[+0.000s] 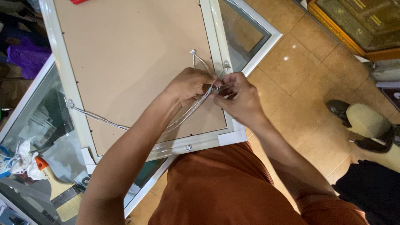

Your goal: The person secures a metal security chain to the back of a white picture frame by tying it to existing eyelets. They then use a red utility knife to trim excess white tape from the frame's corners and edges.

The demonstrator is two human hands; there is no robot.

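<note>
Glass counter (37,121), tan tiled floor (300,62), gilded frame (354,25), purple bag (27,56).

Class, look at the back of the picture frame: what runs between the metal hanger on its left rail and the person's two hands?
In the head view, a grey hanging cord spans the brown backing board from the hanger to the hands.

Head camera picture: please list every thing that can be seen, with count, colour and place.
picture frame: one, white, face down on the glass counter, brown backing board up
hanging cord: one, whitish, from the frame's left edge to the hands
glass counter: one, white-edged, under the frame
floor tiles: many, tan, right
shoes: two, dark, far right, another person's
gold frame: one, top right
left hand: one, on the cord
right hand: one, on the cord
</note>
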